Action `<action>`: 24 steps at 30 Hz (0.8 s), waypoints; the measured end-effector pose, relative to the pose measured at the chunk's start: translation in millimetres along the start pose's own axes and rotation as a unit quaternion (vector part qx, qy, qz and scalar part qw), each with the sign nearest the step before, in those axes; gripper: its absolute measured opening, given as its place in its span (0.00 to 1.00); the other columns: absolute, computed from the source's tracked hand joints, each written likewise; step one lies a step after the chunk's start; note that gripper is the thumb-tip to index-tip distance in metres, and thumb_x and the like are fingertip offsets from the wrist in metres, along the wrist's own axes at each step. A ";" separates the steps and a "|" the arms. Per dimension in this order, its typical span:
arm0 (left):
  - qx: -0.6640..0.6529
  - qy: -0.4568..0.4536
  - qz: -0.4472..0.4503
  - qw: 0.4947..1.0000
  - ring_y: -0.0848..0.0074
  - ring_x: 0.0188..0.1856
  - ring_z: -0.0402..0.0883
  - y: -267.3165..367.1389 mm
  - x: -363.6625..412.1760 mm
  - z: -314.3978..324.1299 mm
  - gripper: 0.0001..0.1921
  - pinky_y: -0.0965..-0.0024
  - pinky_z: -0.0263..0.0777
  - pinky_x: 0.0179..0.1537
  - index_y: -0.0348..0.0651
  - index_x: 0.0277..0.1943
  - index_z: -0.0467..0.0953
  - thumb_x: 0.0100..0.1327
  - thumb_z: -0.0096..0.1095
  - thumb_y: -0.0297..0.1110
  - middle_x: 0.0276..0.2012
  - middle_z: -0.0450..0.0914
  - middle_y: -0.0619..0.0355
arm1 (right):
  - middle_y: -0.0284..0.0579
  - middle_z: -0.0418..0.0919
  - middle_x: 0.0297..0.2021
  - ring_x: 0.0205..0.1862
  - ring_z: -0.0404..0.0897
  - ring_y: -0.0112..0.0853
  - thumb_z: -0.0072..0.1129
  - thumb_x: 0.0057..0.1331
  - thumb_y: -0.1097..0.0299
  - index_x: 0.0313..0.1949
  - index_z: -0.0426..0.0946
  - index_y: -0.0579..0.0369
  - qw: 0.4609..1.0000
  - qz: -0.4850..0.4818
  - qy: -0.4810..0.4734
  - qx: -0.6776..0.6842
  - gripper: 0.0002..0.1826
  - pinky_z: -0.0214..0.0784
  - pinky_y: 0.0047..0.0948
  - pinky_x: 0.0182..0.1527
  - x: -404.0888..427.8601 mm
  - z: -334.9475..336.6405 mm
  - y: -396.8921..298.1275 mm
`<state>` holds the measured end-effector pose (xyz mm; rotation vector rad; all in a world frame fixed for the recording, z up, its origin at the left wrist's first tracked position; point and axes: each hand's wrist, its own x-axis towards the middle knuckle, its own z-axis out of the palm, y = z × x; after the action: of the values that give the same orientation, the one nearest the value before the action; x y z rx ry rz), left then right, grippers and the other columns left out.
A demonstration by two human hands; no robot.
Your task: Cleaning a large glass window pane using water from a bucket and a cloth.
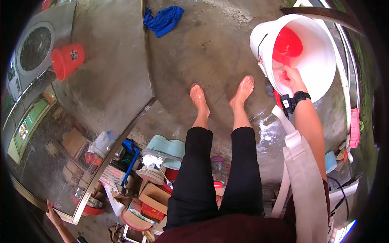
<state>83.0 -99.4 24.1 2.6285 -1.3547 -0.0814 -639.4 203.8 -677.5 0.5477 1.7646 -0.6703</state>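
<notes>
At upper right, my right hand reaches over the rim of a large white plastic bucket. It grips the handle of a red plastic dipper, whose cup is inside the bucket. A wire bail handle hangs on the bucket's outer side. Far off at lower left, my left hand holds the corner edge of a large metal-framed glass or mirror panel; part of its fingers is hidden. My bare wet feet stand on wet concrete between panel and bucket.
A blue cloth lies on the floor ahead. A red bucket and front-loading washing machine appear within the panel. Behind my legs are an open cardboard box, a light-blue plastic stool and clutter. A white strap hangs at my right.
</notes>
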 end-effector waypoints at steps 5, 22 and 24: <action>0.009 -0.028 0.009 1.000 0.87 0.23 0.63 8.9 -16.4 10.1 0.09 0.79 0.57 0.26 0.46 0.32 0.74 0.60 0.62 0.41 0.22 0.65 0.72 | 0.62 0.75 0.33 0.33 0.80 0.34 0.54 0.53 0.68 0.42 0.70 0.63 0.825 -0.154 0.102 -0.535 0.17 0.72 0.34 0.31 3.9 -27.2 -13.2; 0.032 -0.073 0.000 0.997 0.86 0.22 0.64 1.7 0.8 8.2 0.14 0.80 0.54 0.25 0.47 0.27 0.72 0.55 0.66 0.46 0.20 0.66 0.70 | 0.30 0.66 0.21 0.17 0.63 0.15 0.53 0.58 0.71 0.34 0.68 0.56 0.955 -0.226 -0.146 -0.123 0.06 0.51 0.14 0.15 -176.1 -91.8 -9.5; 0.009 -0.088 -0.007 0.996 0.86 0.22 0.64 0.3 4.0 9.8 0.14 0.79 0.55 0.25 0.47 0.28 0.72 0.54 0.67 0.47 0.21 0.66 0.69 | 0.30 0.65 0.21 0.17 0.63 0.16 0.53 0.58 0.71 0.35 0.68 0.57 0.947 -0.257 -0.146 -0.128 0.07 0.51 0.14 0.16 -221.8 -98.9 -11.8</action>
<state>83.9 -104.2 14.6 2.7006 -1.3942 -0.3112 -654.7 255.6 -440.4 -0.1976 1.6810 -0.8133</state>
